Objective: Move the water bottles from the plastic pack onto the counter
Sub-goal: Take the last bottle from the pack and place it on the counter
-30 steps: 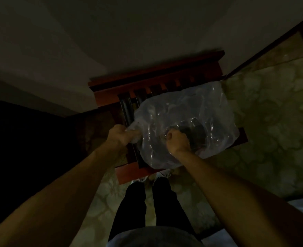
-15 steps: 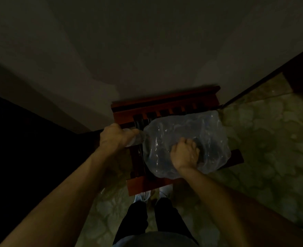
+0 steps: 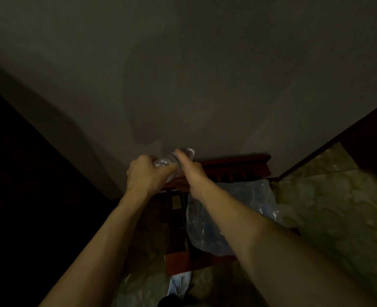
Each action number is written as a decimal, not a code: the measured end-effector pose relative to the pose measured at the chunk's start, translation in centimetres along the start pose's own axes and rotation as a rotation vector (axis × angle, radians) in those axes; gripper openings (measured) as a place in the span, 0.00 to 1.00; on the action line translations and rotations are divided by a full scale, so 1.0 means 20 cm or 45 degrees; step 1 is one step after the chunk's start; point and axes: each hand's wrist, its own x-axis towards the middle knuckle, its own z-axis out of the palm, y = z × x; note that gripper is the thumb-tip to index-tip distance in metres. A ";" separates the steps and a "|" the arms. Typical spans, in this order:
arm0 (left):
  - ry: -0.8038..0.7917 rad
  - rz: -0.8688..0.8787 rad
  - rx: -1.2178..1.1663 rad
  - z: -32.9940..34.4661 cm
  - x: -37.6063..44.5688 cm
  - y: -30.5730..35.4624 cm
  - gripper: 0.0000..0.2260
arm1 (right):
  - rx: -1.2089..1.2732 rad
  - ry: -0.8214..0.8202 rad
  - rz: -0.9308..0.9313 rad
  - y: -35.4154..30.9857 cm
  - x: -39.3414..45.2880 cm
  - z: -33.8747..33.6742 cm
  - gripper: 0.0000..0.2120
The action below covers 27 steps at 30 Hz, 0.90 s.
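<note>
A clear water bottle (image 3: 174,160) is held up in front of the wall, above the back of a red wooden chair (image 3: 232,168). My left hand (image 3: 144,173) grips its lower body. My right hand (image 3: 191,171) is closed around the bottle's upper part, near its pale cap end. The crumpled clear plastic pack (image 3: 234,209) lies on the chair seat, below and to the right of both hands, partly hidden by my right forearm. What is inside the pack cannot be made out in the dim light.
A plain grey wall (image 3: 183,74) fills the upper view. A dark area (image 3: 17,196) lies to the left. Mottled stone floor (image 3: 338,218) spreads to the right, with a dark strip (image 3: 329,147) along the wall. My legs and shoes (image 3: 178,286) stand in front of the chair.
Both hands have risen from the plastic pack and come together on a bottle lifted clear of it. The view has tilted up, so the chair and the pack sit lower.
</note>
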 end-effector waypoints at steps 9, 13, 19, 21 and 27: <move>0.030 0.183 -0.183 -0.09 -0.29 0.01 0.19 | 0.107 0.018 -0.301 -0.08 -0.33 0.02 0.17; -0.079 0.234 -0.465 -0.17 -0.44 -0.02 0.16 | 0.111 -0.031 -0.424 -0.03 -0.53 -0.05 0.25; -0.097 0.164 -0.712 -0.41 -0.68 -0.02 0.11 | 0.412 -0.310 -0.556 0.00 -0.83 0.00 0.24; -0.116 0.215 -0.722 -0.52 -0.74 0.01 0.12 | 0.480 -0.377 -0.624 -0.06 -0.95 0.07 0.26; -0.288 0.370 -0.893 -0.90 -0.90 0.07 0.19 | 0.448 -0.466 -0.797 -0.22 -1.23 0.34 0.32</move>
